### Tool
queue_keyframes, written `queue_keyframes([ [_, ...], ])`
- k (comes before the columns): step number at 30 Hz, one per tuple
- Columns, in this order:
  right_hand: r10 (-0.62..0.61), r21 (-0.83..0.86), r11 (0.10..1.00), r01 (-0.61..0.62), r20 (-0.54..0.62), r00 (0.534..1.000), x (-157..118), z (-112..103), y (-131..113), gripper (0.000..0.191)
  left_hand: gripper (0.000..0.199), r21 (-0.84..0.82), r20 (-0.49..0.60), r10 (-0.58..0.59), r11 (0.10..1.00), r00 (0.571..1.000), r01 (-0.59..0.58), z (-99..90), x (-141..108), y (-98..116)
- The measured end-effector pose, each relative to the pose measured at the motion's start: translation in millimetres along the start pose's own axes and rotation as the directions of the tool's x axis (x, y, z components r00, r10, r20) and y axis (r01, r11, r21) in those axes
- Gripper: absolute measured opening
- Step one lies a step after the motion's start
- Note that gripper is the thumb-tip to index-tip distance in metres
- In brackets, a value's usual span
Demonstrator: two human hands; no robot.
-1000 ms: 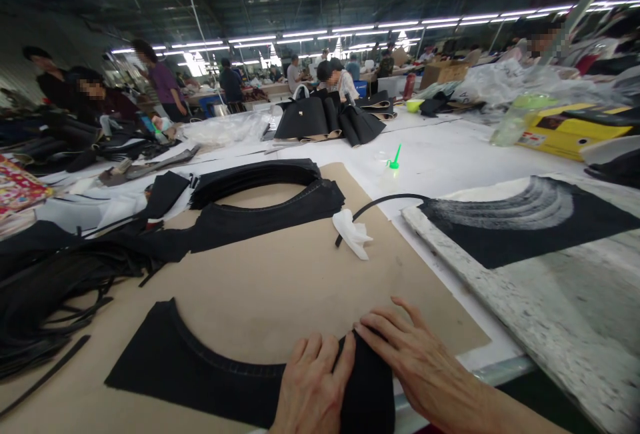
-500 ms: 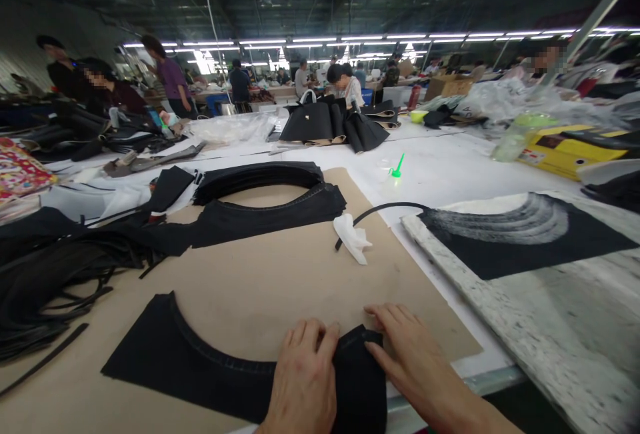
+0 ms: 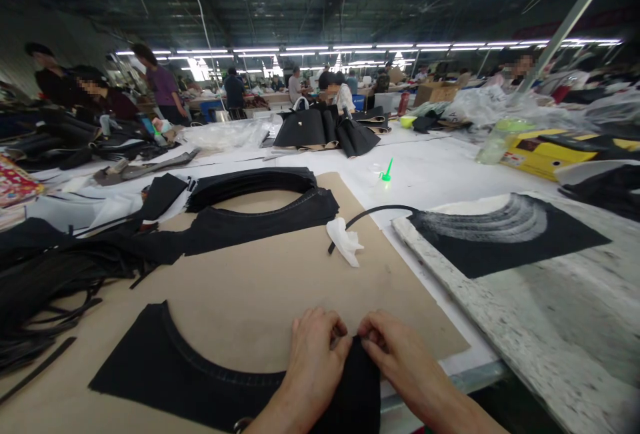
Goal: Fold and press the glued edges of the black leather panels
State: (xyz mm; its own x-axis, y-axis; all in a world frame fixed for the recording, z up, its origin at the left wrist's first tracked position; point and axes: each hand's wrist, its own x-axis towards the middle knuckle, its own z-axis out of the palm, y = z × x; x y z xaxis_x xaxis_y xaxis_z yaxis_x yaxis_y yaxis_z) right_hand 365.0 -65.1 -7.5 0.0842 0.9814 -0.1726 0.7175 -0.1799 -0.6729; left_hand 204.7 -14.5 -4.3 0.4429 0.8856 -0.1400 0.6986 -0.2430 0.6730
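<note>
black fabric piece (image 3: 200, 374) pinched by both hands (image 3: 350, 347).

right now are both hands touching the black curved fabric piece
Touching. The head view shows the left hand and right hand both pinching the upper edge of the black curved fabric piece, no gap visible.

Our hands, left hand (image 3: 313, 347) and right hand (image 3: 395, 347), meet on the near end of a curved fabric piece (image 3: 165, 367) lying on a cardboard sheet (image 3: 270, 287) on the counter (image 3: 430, 167). Behind it sits a stack of curved pieces (image 3: 260, 204), a crumpled tissue (image 3: 343, 241) to its right. A stone slab (image 3: 525, 287) lies right of the cardboard; loose straps (image 3: 45, 287) pile at the left.
</note>
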Motion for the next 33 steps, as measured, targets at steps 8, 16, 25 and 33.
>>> queue_keyframes([
  [8, -0.048, 0.234, 0.971, 0.051, -0.017, 0.999, 0.1, 2.2, 9.9, 0.010, 0.012, -0.147, 0.057, 0.038, 0.989, 0.998, -0.029, 1.6, 2.8, 2.5],
  [16, -0.029, 0.420, 0.907, -0.026, 0.126, 0.992, -6.5, -5.5, 0.4, 0.023, 0.013, -0.323, 0.114, -0.006, 0.945, 0.993, 0.043, -0.2, 16.8, -12.4],
  [25, -0.048, 0.596, 0.803, -0.025, 0.106, 0.993, -8.6, 2.1, -4.5, 0.026, 0.016, -0.148, -0.286, 0.251, 0.942, 0.925, -0.301, -10.0, -8.0, 2.5],
  [33, -0.098, 0.489, 0.869, 0.077, 0.017, 0.995, -14.3, 0.1, -13.8, 0.027, 0.018, 0.174, -0.360, 0.531, 0.846, 0.767, -0.504, -4.2, -16.2, 5.6],
])
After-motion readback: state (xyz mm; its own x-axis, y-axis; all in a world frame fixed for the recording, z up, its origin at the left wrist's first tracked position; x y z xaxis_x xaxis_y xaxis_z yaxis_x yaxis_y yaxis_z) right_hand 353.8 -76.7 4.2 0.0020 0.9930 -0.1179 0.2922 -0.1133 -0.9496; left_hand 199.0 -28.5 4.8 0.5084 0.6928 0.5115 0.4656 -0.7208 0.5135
